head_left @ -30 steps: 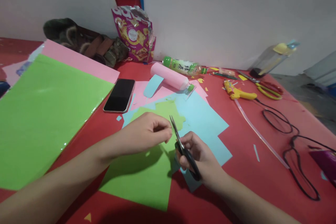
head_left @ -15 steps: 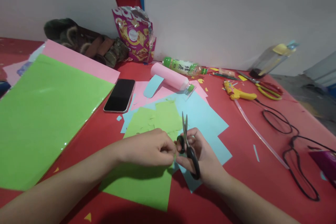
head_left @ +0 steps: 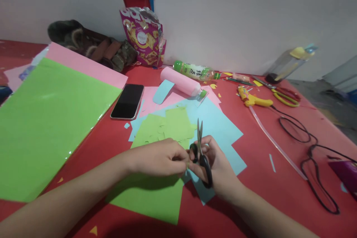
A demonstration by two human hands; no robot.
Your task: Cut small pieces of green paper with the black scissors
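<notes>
My right hand is closed on a pair of scissors with black handles, whose slightly parted blades point up and away from me. Meeting its fingertips, my left hand is closed in a pinch. A tiny piece of green paper shows between the fingertips; most of it is hidden. Beneath both hands lie a green sheet, light blue sheets and several small green cut pieces.
A phone, a pink-wrapped bottle and a green-capped drink bottle lie beyond. To the right are a yellow glue gun, its black cord and more scissors. Large green paper covers the left; a snack bag stands behind.
The scissors have shifted slightly right and turned more upright in my right hand. My left fingertips have edged right, still against the right fingers. The other things stay put.
</notes>
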